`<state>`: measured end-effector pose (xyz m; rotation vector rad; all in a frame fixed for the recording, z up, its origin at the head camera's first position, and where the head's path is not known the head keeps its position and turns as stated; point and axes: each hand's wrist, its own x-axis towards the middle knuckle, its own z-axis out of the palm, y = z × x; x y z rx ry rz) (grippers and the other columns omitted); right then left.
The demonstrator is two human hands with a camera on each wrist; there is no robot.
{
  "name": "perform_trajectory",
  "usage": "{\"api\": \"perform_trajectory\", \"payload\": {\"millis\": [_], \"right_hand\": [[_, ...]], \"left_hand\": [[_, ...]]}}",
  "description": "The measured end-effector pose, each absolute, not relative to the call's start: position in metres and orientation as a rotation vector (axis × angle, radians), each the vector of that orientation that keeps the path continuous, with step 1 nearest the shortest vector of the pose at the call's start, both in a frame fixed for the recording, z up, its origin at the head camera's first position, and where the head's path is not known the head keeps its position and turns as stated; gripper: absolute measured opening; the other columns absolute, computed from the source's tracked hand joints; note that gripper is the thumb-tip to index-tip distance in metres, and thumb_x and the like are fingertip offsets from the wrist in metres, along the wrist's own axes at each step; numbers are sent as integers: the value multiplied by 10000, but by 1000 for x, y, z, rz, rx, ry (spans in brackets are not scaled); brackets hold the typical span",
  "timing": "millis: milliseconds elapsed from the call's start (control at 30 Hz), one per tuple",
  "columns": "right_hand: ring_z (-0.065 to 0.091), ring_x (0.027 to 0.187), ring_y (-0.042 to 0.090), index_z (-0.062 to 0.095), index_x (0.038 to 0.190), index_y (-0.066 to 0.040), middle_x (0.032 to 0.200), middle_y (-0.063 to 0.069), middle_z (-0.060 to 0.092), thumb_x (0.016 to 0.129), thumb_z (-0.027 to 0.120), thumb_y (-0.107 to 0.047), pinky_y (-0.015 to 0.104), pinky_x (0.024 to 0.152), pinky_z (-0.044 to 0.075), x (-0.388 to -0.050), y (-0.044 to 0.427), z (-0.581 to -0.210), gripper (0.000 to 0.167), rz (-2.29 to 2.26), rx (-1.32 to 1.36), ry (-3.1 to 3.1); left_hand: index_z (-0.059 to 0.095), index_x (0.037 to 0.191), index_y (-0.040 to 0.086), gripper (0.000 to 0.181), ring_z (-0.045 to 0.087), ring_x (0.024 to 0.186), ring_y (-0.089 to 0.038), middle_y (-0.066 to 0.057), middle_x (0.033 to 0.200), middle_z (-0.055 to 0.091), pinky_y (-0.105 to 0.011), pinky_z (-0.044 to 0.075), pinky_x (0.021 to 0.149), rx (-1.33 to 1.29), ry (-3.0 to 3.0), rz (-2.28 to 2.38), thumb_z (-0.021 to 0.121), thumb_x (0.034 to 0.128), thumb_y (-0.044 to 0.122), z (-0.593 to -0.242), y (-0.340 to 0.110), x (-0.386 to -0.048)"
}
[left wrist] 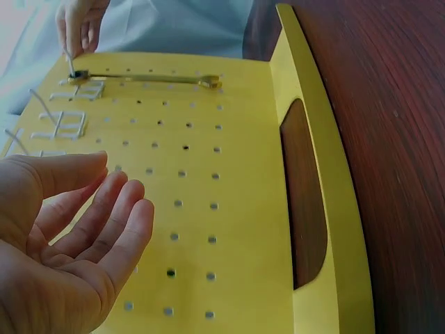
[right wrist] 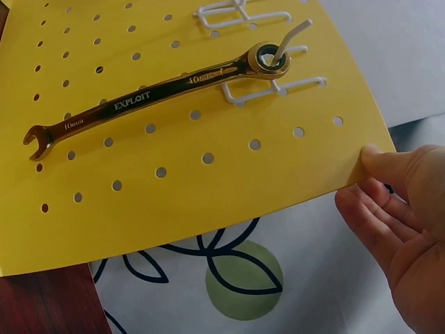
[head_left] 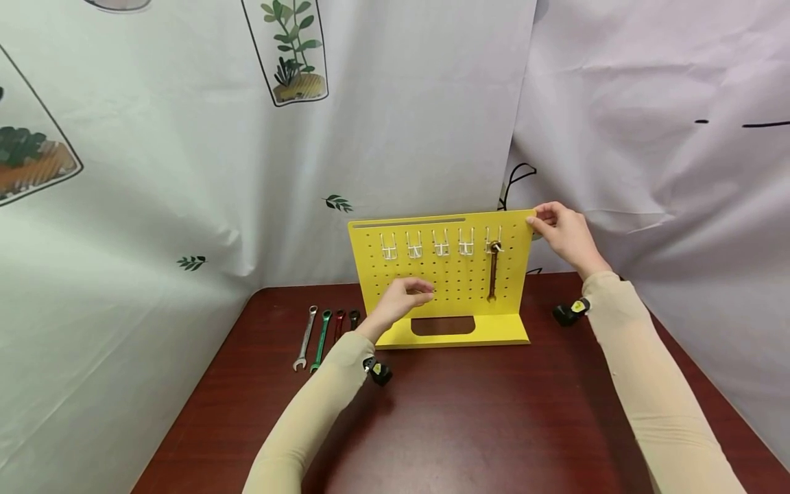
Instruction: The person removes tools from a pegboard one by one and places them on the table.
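Note:
A yellow pegboard (head_left: 444,288) stands on its base on the table. My right hand (head_left: 564,234) pinches its upper right corner, thumb on the front face, as the right wrist view shows. A gold combination wrench (right wrist: 139,101) marked 10mm hangs by its ring end from the rightmost white hook (head_left: 494,240). My left hand (head_left: 402,302) hovers in front of the board's lower left part, fingers loosely bent and holding nothing. On the table left of the board lie a silver wrench (head_left: 305,338), a green wrench (head_left: 321,341), a red wrench (head_left: 339,326) and a dark wrench (head_left: 354,317), the last two partly hidden by my left arm.
Several more white hooks (head_left: 414,245) run in a row along the board's upper part, with no tools on them. The dark red wooden table (head_left: 469,412) extends in front. A white printed cloth (head_left: 420,123) hangs behind the board and along the sides.

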<state>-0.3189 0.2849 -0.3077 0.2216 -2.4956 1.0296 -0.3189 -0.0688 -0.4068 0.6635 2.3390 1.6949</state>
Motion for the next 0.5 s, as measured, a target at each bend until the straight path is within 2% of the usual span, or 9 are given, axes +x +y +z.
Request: {"api": "perform_trajectory", "payload": {"millis": [67, 367, 500], "right_hand": [[636, 1026, 359, 596, 1249, 46, 1139, 257, 665, 1024, 594, -365, 301, 762, 453, -319, 285, -308, 469, 1029, 222, -2494], [630, 1040, 361, 590, 1258, 48, 1153, 258, 660, 1027, 590, -363, 323, 773, 461, -319, 284, -308, 472, 1039, 223, -2500], [627, 1044, 364, 589, 1259, 47, 1155, 260, 658, 1027, 590, -363, 338, 774, 460, -318, 284, -307, 471, 1040, 219, -2497]], "left_hand": [[680, 1217, -47, 298, 628, 1104, -416, -153, 1151, 695, -561, 503, 978, 687, 2341, 1696, 690, 968, 117, -406, -64, -319], [707, 1206, 13, 295, 665, 989, -177, -39, 1110, 726, -343, 549, 879, 741, 2471, 1620, 711, 959, 173, -400, -40, -318], [712, 1202, 23, 282, 669, 1003, -160, -38, 1122, 731, -322, 545, 887, 733, 2483, 1640, 716, 951, 151, -396, -28, -319]]}}
